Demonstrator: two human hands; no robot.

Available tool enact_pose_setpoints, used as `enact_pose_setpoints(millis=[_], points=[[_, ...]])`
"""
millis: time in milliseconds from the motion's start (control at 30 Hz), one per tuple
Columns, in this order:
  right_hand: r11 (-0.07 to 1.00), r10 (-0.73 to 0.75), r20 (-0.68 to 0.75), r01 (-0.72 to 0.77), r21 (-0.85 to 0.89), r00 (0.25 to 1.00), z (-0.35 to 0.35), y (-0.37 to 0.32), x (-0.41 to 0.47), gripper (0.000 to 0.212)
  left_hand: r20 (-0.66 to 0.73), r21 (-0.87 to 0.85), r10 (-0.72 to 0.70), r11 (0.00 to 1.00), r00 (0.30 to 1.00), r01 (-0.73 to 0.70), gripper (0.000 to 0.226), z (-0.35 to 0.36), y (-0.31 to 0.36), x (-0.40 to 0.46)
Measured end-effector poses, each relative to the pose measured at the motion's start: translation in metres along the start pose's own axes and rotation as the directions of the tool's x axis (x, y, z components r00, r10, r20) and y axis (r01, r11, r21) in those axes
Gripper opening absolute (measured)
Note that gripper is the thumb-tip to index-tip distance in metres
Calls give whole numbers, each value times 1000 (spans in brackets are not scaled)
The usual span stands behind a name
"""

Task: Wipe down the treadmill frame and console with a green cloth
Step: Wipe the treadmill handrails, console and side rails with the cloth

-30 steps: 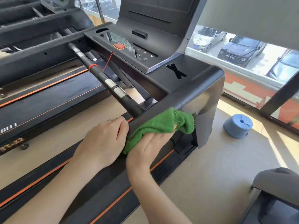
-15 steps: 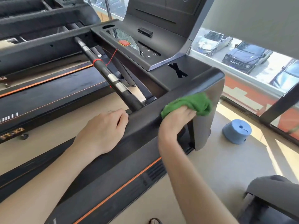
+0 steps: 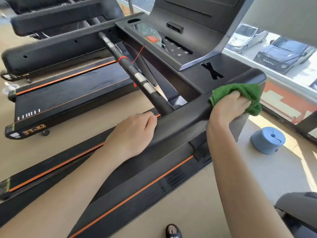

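Observation:
A black treadmill stands before me, its right side handrail (image 3: 187, 114) running from lower left to the rounded far corner. My right hand (image 3: 226, 109) grips a bunched green cloth (image 3: 247, 93) and presses it on the rail close to that corner. My left hand (image 3: 135, 133) rests on the rail's near stretch, fingers curled over its top edge. The console (image 3: 171, 40) with a red stop button (image 3: 152, 39) and touch keys lies beyond, above a black crossbar (image 3: 137, 76) with silver grip sensors.
A second treadmill (image 3: 68, 93) with orange stripes stands to the left. A blue round object (image 3: 267, 140) sits on the floor right of the frame. Windows with parked cars lie beyond. A grey padded shape (image 3: 298, 206) is at lower right; a sandalled foot (image 3: 173, 231) shows below.
My right hand has slid the green cloth up along the handrail from beside my left hand to the far corner. My left hand has stayed on the rail.

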State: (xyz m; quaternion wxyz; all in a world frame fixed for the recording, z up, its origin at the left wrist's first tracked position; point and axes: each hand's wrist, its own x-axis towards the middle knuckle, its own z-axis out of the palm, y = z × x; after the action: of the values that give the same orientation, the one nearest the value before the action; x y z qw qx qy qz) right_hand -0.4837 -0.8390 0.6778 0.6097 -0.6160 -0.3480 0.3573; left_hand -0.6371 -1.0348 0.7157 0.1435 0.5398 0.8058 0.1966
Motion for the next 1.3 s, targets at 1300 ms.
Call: enact_pose_setpoints(millis=[1300], points=[[-112, 340, 910, 971, -211, 237, 14, -57, -310, 48, 413, -564, -144, 735, 899, 377, 64, -108, -246, -134]])
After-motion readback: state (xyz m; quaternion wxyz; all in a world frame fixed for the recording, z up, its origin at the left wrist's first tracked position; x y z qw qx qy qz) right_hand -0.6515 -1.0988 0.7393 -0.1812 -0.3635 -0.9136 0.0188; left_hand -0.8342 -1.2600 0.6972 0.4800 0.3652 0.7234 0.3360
